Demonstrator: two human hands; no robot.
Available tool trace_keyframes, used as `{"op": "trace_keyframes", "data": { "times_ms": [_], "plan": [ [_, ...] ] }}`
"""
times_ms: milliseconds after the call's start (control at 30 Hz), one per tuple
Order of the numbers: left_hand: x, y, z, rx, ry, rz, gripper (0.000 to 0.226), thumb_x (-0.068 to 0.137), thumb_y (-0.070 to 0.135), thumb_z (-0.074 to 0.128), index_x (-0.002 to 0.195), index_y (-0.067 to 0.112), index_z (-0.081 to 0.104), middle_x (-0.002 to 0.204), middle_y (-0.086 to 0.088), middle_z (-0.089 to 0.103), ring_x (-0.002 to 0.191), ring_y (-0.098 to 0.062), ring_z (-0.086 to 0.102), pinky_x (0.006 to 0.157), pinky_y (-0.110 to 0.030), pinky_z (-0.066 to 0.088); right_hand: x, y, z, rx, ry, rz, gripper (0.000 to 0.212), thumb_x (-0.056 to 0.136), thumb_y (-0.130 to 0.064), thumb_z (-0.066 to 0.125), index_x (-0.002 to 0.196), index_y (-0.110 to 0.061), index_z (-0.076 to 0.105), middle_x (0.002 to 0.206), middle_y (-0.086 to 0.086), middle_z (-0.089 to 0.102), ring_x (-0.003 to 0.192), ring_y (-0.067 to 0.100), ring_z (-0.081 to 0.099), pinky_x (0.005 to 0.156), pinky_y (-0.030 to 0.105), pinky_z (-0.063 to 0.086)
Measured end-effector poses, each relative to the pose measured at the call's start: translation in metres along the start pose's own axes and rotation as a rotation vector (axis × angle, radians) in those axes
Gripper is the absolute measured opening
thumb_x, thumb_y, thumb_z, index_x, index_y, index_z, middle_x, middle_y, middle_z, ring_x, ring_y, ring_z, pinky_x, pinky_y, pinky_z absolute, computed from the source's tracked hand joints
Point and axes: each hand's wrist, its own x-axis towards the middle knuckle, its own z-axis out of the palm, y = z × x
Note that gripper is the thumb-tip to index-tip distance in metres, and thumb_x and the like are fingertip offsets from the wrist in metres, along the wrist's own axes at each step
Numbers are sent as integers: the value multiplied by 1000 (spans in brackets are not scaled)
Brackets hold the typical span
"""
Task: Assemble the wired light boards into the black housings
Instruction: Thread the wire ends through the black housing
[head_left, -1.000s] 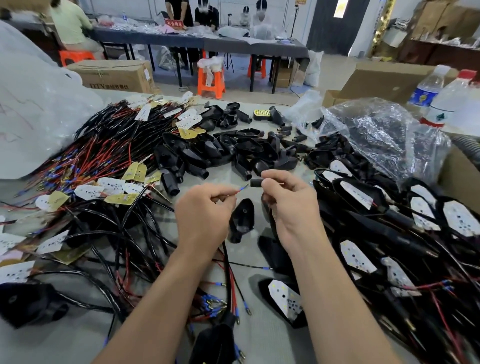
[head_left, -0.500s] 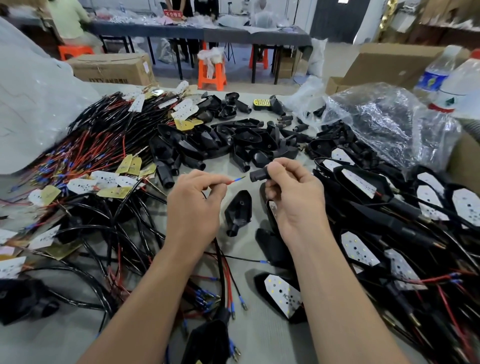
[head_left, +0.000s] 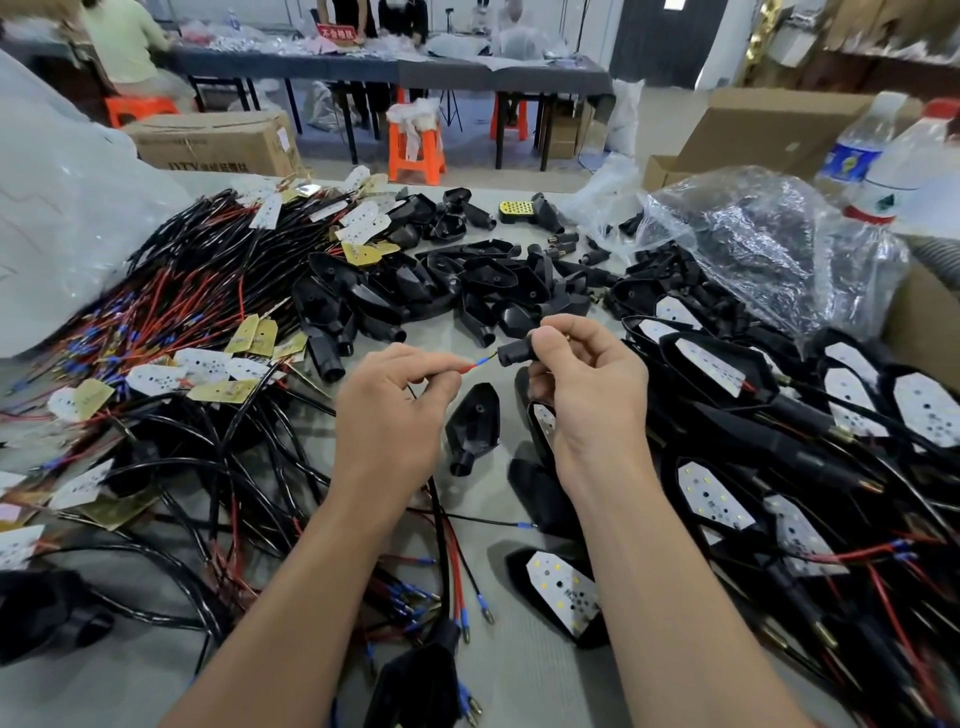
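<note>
The matte black housing (head_left: 511, 349) ended in a round tubular stem and was held above the grey tabletop (head_left: 130, 686), between a heap of glossy empty shells (head_left: 467, 280) and flat white, dotted light boards (head_left: 171, 364) trailing red and black leads. Most of its body was hidden behind the right hand (head_left: 582, 395), so how its board sat could not be made out. That hand's fingers (head_left: 566, 332) curled round the stem, while the left hand (head_left: 387, 415) pinched a thin red wire (head_left: 475, 365), its blue-sleeved tip just at the stem's mouth.

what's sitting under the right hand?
Beneath the right hand, a black housing with a sliver of white light board shows. The palm and wrist cover the rest, so whether it joins the black tube that hand pinches cannot be told.
</note>
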Motion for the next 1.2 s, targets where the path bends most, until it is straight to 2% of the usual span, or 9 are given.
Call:
{"op": "trace_keyframes", "data": {
  "times_ms": [233,500,600,733,833,933,1033,1100,1200],
  "plan": [
    [-1,1,-2,0,-8,-2,38,89,17,76,80,53,75,91,23,70,97,-2,61,82,-21,45,0,-1,0,16,-3,18,15,94,3,65,88,-10,69,62,-1,62,50,9,52,48,22,43],
    [-1,-3,-4,20,27,-26,30,90,17,76,81,46,77,92,25,69,94,-3,62,83,-26,48,-3,-1,-1,-106,-63,-7,21,89,5,68,81,-14,73,67,1,62,55,10,53,50,19,45],
    [-1,-4,-3,11,30,-50,26,89,17,76,82,42,79,90,26,69,86,-2,62,76,-24,47,-3,-1,0,-133,-47,-18,21,88,4,69,79,-15,74,63,-1,60,54,9,53,50,19,45],
    [0,-1,0,-88,25,-104,36,88,16,76,76,50,78,85,21,71,68,-1,59,59,-18,48,-1,0,0,-173,-1,-37,17,86,0,71,81,-16,74,63,-1,61,55,10,54,54,23,46],
    [-2,-1,3,-68,-4,-105,37,87,17,78,77,52,77,82,23,71,72,0,62,63,-19,47,-2,1,0,-182,-7,-45,17,87,0,71,80,-15,74,61,-2,61,55,10,55,53,24,46],
    [-7,-1,7,-57,-4,-104,31,85,18,80,78,49,77,76,25,72,70,2,64,62,-11,45,-3,0,1,-170,-69,-43,17,88,3,70,81,-12,73,59,0,61,53,13,55,48,23,45],
    [-8,-1,5,-32,16,-118,24,78,31,84,93,49,77,85,30,73,85,4,67,71,-13,46,-2,0,2,-145,-104,-32,18,89,4,68,82,-11,72,60,2,63,53,14,56,48,23,47],
    [-4,-3,-2,3,2,-138,31,70,45,85,99,53,75,98,32,71,98,11,62,79,-17,45,0,0,1,-112,-92,-19,16,89,5,67,85,-10,72,61,3,63,52,15,55,49,24,47],
    [1,-7,-11,-3,-114,-170,31,58,58,82,88,50,78,118,33,67,112,15,57,88,-20,45,2,0,0,-49,-75,-2,12,91,4,66,92,-7,71,65,4,64,52,17,54,50,25,48]
  ]
}}
